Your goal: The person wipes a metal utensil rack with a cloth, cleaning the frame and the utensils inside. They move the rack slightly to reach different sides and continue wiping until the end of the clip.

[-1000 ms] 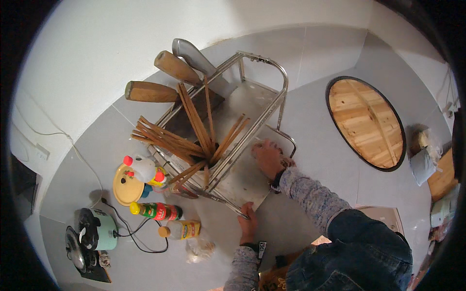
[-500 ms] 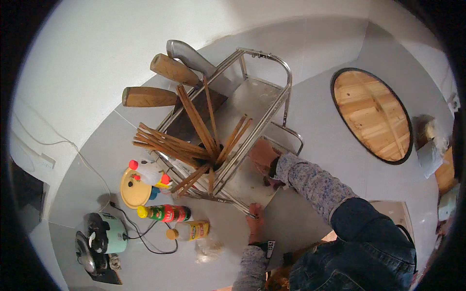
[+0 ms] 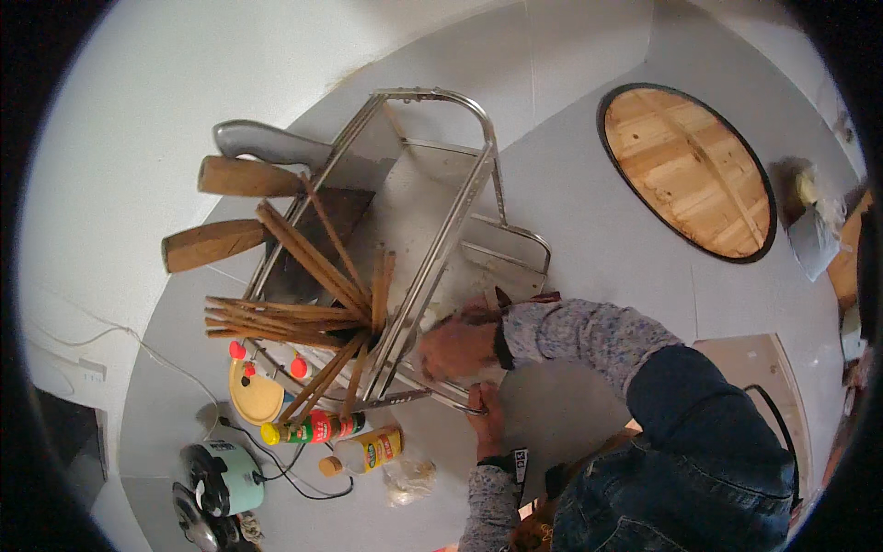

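A metal-tube kitchen rack (image 3: 460, 198) stands tilted in front of me, with wooden chopsticks (image 3: 285, 317) fanning out of a holder on its near left side. Along its left rail, two wooden-handled knives (image 3: 216, 244) and one with a metal handle (image 3: 262, 140) poke outward. At the rack's near lower corner, my left hand (image 3: 487, 411) is closed round the tube. My right hand (image 3: 460, 345) is over the rack's near right side by the lower shelf, smeared by motion; its fingers do not show clearly. Something dark red (image 3: 543, 297) peeks out beside that wrist.
Left of the rack lie a yellow lid (image 3: 256, 396), a sauce bottle (image 3: 317, 428) and a yellow-labelled bottle (image 3: 368, 451). A clear plastic bag (image 3: 409, 480) is close by. A mint-green cooker (image 3: 235, 478) with a black cord stands far left. A round wooden board (image 3: 690, 170) is at right.
The rack, with its chopsticks and knives, appears shifted left and turned in the view. My right hand has moved left and nearer, out from behind the rail. My left hand stays on the corner.
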### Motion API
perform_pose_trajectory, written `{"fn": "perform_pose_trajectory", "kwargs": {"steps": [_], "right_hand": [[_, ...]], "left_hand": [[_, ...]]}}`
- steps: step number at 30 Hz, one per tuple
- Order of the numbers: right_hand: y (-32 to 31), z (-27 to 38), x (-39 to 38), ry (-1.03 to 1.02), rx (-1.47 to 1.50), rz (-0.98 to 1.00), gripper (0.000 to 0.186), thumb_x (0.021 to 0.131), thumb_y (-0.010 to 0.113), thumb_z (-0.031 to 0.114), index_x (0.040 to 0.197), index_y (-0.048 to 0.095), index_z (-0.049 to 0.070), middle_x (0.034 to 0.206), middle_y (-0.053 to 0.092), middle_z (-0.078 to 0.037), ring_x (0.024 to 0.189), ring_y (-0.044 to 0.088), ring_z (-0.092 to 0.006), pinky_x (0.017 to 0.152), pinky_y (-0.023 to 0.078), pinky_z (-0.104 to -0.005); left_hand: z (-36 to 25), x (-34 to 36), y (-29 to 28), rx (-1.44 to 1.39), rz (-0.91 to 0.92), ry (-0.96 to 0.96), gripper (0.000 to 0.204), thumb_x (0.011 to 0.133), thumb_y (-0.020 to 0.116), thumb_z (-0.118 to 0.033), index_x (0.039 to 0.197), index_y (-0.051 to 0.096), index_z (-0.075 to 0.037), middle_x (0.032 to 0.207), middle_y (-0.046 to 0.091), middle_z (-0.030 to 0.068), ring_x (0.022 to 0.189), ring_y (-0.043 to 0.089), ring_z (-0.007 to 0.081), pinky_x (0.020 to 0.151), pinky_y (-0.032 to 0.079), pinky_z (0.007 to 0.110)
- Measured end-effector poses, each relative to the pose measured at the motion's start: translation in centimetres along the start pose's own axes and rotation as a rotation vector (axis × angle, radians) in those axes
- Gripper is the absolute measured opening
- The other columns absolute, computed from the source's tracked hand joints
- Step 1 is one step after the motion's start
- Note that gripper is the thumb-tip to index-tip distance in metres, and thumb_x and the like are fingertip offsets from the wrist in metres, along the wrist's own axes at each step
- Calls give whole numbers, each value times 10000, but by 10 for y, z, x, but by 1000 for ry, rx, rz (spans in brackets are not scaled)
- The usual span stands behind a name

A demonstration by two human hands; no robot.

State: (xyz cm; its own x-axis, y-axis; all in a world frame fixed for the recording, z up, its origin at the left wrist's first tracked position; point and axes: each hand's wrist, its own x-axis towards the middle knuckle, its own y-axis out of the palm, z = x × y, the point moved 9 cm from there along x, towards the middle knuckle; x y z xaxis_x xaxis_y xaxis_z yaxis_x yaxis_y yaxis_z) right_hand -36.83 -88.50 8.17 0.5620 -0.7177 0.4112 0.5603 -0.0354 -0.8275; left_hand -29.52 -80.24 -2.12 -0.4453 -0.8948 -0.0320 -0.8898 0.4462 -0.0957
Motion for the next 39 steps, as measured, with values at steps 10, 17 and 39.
{"fn": "perform_pose_trajectory", "kwargs": {"steps": [10,17,39], "right_hand": [[50,-22,18,167,204,13,13,830,567,119,833,579,117,768,579,-57,696,596,-209,625,498,-372],[10,-15,26,0,13,-166,84,750,598,158,742,601,74,721,548,-60,676,591,-238,581,476,-371],[6,-70,-6,412,296,70,89,827,579,106,904,606,71,992,624,-65,815,617,-121,636,502,-297]], "left_hand": [[0,-1,-3,171,-29,-11,298,1004,449,-247,844,538,-11,738,574,71,670,517,165,607,422,314],[-19,1,-4,264,-81,126,343,1008,428,-284,817,531,-19,694,567,77,627,518,210,564,411,331],[-7,-3,-9,164,-102,49,347,1003,461,-276,829,546,12,712,576,56,673,514,138,597,416,300]]}}
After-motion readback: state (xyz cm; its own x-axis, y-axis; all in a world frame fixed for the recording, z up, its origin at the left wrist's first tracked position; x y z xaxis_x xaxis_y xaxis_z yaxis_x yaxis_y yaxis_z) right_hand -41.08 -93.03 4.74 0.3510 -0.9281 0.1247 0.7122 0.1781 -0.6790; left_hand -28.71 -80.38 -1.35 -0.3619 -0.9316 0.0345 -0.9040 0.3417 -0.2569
